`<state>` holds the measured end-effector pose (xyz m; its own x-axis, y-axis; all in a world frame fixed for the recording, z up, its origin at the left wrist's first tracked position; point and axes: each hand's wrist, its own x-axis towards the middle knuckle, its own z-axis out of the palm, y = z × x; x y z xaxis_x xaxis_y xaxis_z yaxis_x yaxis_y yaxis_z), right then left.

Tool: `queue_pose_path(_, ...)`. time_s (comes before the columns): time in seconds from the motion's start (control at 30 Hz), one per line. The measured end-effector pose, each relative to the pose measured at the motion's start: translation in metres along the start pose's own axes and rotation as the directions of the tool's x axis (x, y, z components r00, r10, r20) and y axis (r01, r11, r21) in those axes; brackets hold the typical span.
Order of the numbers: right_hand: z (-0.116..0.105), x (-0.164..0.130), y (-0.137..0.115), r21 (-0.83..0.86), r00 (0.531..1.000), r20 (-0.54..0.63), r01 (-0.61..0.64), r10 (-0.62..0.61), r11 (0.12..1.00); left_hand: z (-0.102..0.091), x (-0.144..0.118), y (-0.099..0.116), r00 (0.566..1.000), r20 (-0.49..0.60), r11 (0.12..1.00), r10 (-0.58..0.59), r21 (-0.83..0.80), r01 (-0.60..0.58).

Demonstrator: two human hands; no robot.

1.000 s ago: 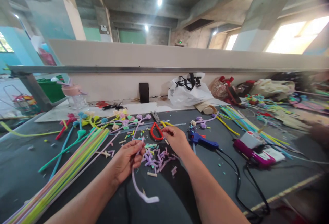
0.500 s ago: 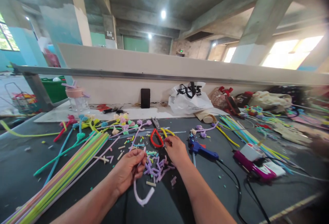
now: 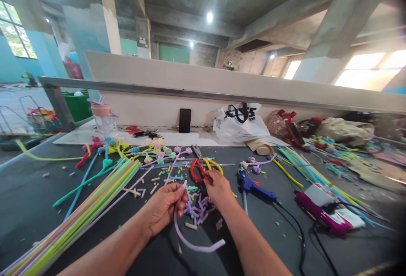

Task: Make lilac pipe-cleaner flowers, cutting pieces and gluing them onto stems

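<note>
My left hand [image 3: 166, 206] pinches a lilac pipe cleaner [image 3: 196, 247] near one end. Its long part curves down and to the right over the dark tabletop. Beyond it, my right hand [image 3: 218, 188] has its fingers closed at the handles of the scissors [image 3: 197, 170], one loop red and one yellow, blades pointing away. The fingertips are partly hidden. Between and below my hands lies a pile of short cut lilac pieces [image 3: 198, 210], with a pale cut piece [image 3: 190, 226] at its near side.
Long pipe cleaners [image 3: 91, 208] lie bundled at left, with fluffy pipe-cleaner flowers [image 3: 158, 151] behind. At right are a blue glue gun [image 3: 258, 189], its cord, and a magenta and white power strip [image 3: 323, 212]. A black phone [image 3: 185, 120] and white bag [image 3: 241, 124] stand at the back.
The view has shifted slightly left. The free end of the lilac pipe cleaner has swung out to the right. My right hand has moved a little left, onto the scissors' handles.
</note>
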<state>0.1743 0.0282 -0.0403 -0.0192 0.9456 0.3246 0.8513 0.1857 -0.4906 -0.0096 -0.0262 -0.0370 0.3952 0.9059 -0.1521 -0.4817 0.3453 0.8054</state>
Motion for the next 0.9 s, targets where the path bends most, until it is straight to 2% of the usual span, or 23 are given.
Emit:
queue_pose_path(0.23,0.0,0.0,0.0,0.012,1.0,-0.002,0.008,-0.008,1.0,-0.001,0.0,0.002,1.0,-0.026,1.0,0.011,0.001,-0.011)
queue_pose_path(0.43,0.005,-0.004,-0.005,0.028,0.997,0.024,0.07,-0.071,0.997,-0.003,0.0,0.002,0.999,-0.013,0.999,0.04,0.006,-0.04)
queue_pose_path(0.63,0.003,-0.013,-0.011,0.042,0.986,0.04,0.161,-0.162,0.986,-0.003,-0.002,0.002,0.998,-0.057,1.0,0.026,-0.014,-0.026)
queue_pose_path(0.9,0.004,-0.024,-0.023,0.081,0.951,0.087,0.289,-0.295,0.954,-0.006,-0.002,0.002,0.999,0.023,0.992,-0.04,-0.122,0.042)
